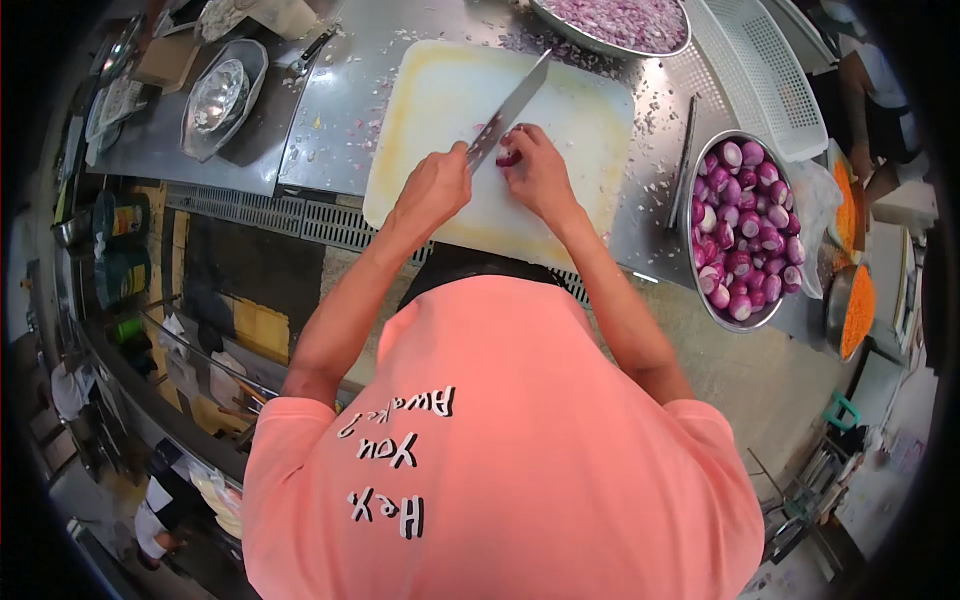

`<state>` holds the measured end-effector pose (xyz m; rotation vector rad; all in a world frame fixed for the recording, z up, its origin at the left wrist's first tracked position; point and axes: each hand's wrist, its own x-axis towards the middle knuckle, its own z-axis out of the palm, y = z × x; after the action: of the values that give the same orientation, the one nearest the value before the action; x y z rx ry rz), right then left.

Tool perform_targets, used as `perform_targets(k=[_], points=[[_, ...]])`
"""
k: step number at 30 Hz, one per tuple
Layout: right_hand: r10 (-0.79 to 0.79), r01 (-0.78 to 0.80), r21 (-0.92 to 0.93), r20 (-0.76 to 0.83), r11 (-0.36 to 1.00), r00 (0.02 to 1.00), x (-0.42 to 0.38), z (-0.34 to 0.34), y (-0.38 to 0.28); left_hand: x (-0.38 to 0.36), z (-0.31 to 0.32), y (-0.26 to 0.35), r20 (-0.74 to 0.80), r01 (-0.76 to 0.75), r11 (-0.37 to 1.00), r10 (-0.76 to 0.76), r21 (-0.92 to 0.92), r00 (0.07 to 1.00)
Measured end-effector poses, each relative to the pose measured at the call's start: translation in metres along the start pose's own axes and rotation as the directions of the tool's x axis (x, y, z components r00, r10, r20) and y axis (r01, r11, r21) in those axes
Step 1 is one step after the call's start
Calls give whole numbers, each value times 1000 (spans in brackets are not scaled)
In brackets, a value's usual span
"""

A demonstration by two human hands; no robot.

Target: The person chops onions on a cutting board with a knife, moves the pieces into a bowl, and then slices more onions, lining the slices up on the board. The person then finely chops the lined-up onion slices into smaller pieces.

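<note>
My left hand is closed around the handle of a kitchen knife, whose blade points away from me over the white cutting board. On the board, my right hand pinches a piece of red onion just right of the blade. The fingers cover part of that piece. A few small onion bits lie around the blade. To the right stands a metal bowl heaped with peeled red onions.
Beyond the board sits a bowl of chopped onion. A white plastic basket is at the back right, near containers of orange shreds. A foil-like tray lies at left. Onion scraps dot the steel table. Other people appear at the edges.
</note>
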<state>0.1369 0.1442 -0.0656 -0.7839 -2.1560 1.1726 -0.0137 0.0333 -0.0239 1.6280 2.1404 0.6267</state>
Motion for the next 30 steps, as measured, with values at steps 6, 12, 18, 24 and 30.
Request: perform_targets(k=[6,12,18,24,30], points=[[49,-1,-304,152,953,987,-18,20,-27,-31,-8,-6,62,78,989,-70,-128,996],[-2,10,-177,44,984,999,-22,13,-29,-57,-22,8,115,174,964,-153,-201,982],[-13,19,-247,28,969,1000,-20,19,-30,-52,-25,20,77,116,986,-107,-123,991],[-14,9,-248,-16,969,1000,-24,24,-22,-42,-2,19,59,104,995,-103,-10,993],[-32,20,-151,-83,988,996,-26,24,-18,-31,-31,36,96,76,995,-70,-66,993]])
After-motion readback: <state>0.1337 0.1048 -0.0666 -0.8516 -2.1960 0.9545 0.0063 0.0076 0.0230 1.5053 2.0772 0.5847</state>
